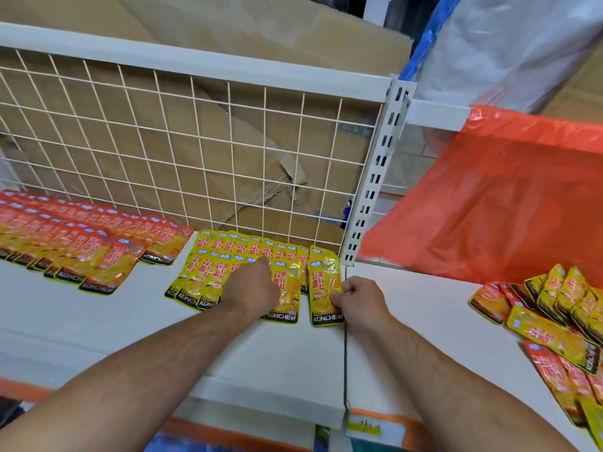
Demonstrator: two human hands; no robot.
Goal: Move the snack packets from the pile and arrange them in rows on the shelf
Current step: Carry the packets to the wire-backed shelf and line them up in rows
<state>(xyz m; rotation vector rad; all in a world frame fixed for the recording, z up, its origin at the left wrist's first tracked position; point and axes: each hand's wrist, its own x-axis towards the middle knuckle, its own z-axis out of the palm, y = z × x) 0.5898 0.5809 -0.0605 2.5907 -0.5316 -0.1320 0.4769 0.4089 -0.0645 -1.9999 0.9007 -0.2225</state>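
Clearly printed KONCHEW marks the one yellow packet (324,288) pinched by the right hand (360,303); beside that pinch, the left hand (251,288) lies on two yellow rows (208,272), grip unclear.

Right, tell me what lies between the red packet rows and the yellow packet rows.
Only a bare strip of white shelf, narrowing toward the back, separates the red rows from the yellow rows; the head view shows it.

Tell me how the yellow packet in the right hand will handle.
Probably light and floppy: the yellow packet is a thin flat pouch, pinched by the right hand. Its glossy film likely slides on the smooth shelf. Rolling seems unlikely.
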